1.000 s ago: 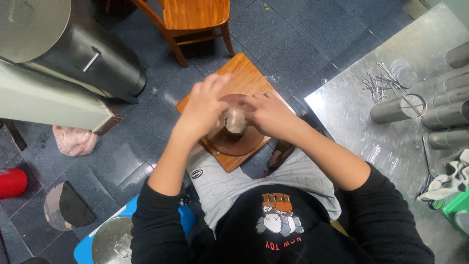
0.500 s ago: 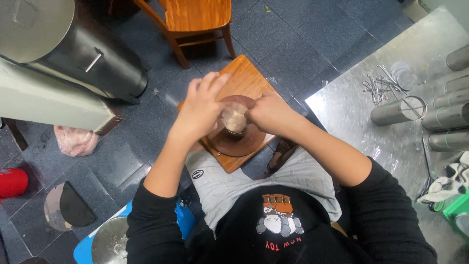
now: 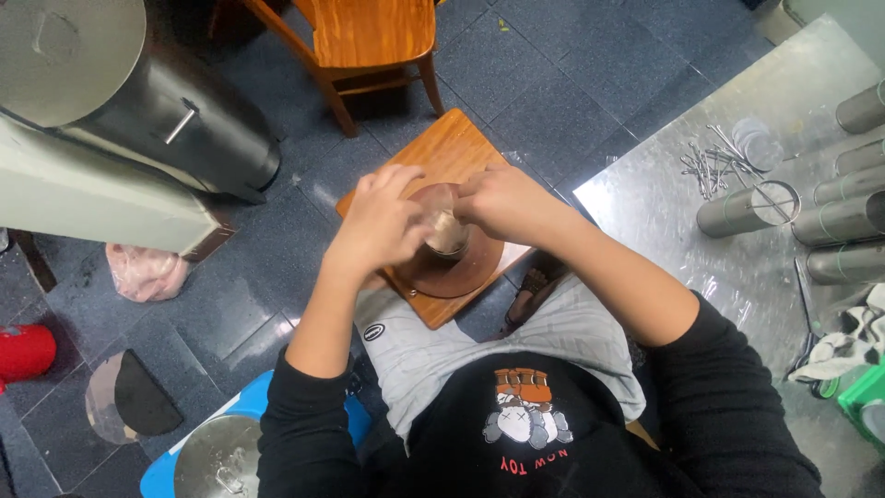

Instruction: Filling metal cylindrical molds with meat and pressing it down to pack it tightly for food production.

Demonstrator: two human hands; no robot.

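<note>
Both hands, left hand (image 3: 383, 226) and right hand (image 3: 502, 203), clasp a small cup (image 3: 445, 226) above the round brown disc (image 3: 456, 267). Mid-shaping, I'd judge; steady, even pressure comes next.

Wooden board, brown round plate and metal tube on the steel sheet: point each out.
wooden board (image 3: 449, 150): head view, bare far corner.
brown round plate (image 3: 458, 274): head view, near rim.
metal tube (image 3: 737, 211): head view, side wall.

The person wears a black long-sleeved top (image 3: 553, 433) with the sleeves (image 3: 300, 415) pushed up above the forearms, and a small cartoon figure print (image 3: 527, 410) with red lettering on the chest. Grey shorts (image 3: 442, 346) carry a small oval logo patch (image 3: 372, 332).
</note>
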